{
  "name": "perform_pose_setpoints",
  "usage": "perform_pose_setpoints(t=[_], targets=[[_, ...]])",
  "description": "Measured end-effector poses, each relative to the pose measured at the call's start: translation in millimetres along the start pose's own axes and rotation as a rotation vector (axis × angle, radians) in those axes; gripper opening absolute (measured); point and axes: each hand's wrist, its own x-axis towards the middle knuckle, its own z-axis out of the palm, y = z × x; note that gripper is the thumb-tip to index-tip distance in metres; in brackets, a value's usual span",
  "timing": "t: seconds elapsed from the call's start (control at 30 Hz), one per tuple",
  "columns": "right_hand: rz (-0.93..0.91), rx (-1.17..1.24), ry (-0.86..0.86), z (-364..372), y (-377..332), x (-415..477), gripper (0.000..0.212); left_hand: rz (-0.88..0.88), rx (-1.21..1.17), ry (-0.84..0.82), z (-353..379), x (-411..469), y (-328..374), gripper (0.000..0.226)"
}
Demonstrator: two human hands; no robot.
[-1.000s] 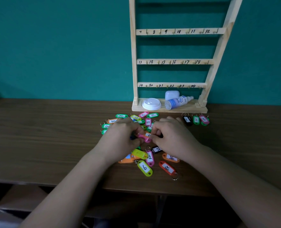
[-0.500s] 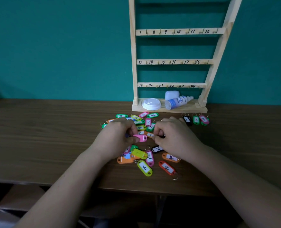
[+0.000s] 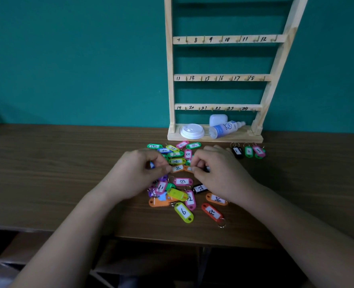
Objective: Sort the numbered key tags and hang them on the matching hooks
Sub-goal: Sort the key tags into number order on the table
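While working low over the heap of key tags on the desk, pinches an orange tag at its left end between the curled thumb and forefinger of the left hand. Grips with the right hand, fingers likewise curled, an orange piece touching that tag's right end; cannot tell whether one tag or two. Held just above the heap's middle, between the two hands.

Elsewhere in the heap: pink tag marked 13 just below the held one, yellow-green tag marked 6 and red tag marked 23 nearest the desk's front edge, orange tag marked 24 beside the right wrist. Set apart to the right in a short row: black tag marked 1, green tag marked 2, pink tag marked 3.

Behind, upright against the teal wall: wooden rack with three rails of hooks, numbered up to 12, 18 and 24. On its base shelf: white lid, spray bottle lying on its side, white case behind the bottle.
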Motion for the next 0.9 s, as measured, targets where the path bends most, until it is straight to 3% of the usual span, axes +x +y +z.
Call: perform_pose_setpoints(t=[0.1, 0.33, 0.63, 0.9], targets=[[-0.025, 0.018, -0.019, -1, 0, 1, 0.006, -0.051, 0.073, 0.056, -6, 1, -11, 0.001], [-0.055, 0.008, -0.052, 9, -8, 6, 0.003, -0.156, 0.219, -0.015, -4, 6, -21, 0.018], [-0.078, 0.013, -0.018, 26, -29, 21, 0.009, -0.129, 0.181, -0.055, -6, 4, -26, 0.014], [-0.091, -0.013, -0.132, 41, -42, 30, 0.021, -0.117, 0.148, -0.083, -16, -3, -28, 0.020]])
